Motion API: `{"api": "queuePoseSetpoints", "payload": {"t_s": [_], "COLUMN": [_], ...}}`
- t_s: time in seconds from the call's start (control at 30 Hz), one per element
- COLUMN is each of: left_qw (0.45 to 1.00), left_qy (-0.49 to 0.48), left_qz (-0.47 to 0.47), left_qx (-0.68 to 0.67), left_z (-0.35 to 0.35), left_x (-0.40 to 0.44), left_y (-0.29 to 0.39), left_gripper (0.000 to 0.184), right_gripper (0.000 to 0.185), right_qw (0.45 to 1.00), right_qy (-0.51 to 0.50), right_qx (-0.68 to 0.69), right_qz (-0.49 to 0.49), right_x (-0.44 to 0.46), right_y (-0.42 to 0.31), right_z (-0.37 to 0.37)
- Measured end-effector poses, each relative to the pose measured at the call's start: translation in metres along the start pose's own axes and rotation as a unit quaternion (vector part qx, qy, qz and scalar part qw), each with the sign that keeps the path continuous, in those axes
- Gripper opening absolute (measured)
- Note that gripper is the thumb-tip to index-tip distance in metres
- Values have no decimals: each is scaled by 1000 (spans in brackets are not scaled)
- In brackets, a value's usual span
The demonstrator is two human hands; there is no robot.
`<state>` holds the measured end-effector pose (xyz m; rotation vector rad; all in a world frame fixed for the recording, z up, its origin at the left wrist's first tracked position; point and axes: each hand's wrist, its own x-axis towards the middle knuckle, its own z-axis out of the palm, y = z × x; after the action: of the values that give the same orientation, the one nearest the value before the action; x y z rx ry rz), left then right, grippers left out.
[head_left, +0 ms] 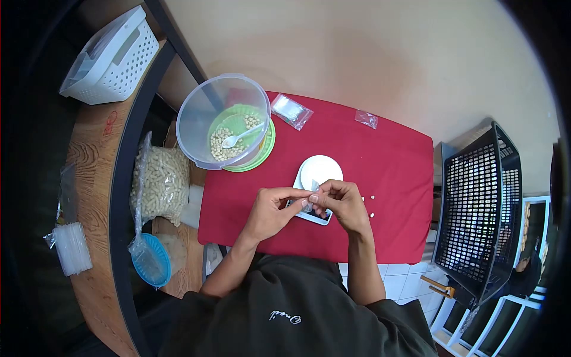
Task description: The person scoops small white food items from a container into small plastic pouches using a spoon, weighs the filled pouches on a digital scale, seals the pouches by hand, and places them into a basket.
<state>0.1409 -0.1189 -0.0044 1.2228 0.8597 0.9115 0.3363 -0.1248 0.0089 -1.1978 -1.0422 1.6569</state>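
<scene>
Head view: both hands at a small clear bag above the scale

From where I stand, the work is all at the fingertips. The left hand [270, 209] and the right hand [345, 204] meet over the white scale [322, 169], pinching a small clear bag [314, 186] between thumbs and fingers. Neither hand is clenched; each has a light grasp on the thin plastic. I cannot tell whether the bag touches the scale or hangs just above it.

I would judge the step in hand to be handling the bag's edge, perhaps parting or pressing the film. The next move seems to call for a fine pinch from both sides, since such plastic slips and creases easily.

As for how it lies, the bag's long axis appears to run away from the person's body, leaning a little to the right at its far end. That end points towards the scale's round plate; which end is the mouth, I cannot make out, as fingers hide much of it.

To the left, a see-through tub [193, 134] holds pale round bits [221, 140] and a white spoon [229, 142]. A few white crumbs [372, 215] lie on the red cloth [398, 172] beside the right hand.
</scene>
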Motion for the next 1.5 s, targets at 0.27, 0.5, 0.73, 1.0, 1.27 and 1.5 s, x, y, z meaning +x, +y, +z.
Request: {"api": "queuePoseSetpoints", "payload": {"t_s": [0.27, 0.5, 0.73, 1.0, 1.27, 1.5], "left_qw": [986, 951, 974, 962, 952, 964], "left_qy": [67, 118, 95, 116, 194, 233], "left_qz": [36, 98, 80, 99, 113, 95], "left_qx": [146, 267, 188, 225, 209, 83], "left_z": [4, 10, 4, 1, -4, 13], "left_x": [-5, -9, -8, -12, -9, -14], "left_y": [12, 4, 7, -5, -5, -12], "left_gripper": [23, 26, 24, 21, 17, 16], "right_gripper": [4, 8, 13, 15, 13, 8], "right_qw": [995, 949, 961, 947, 902, 944], "right_qy": [14, 71, 33, 25, 97, 142], "right_qx": [-90, -301, -269, -315, -405, -254], "right_qz": [-49, -65, -52, -57, -114, -153], "right_x": [0, -2, 2, 4, 7, 13], "right_y": [3, -7, -7, -10, -2, 8], "right_z": [11, 26, 25, 34, 44, 55]}}
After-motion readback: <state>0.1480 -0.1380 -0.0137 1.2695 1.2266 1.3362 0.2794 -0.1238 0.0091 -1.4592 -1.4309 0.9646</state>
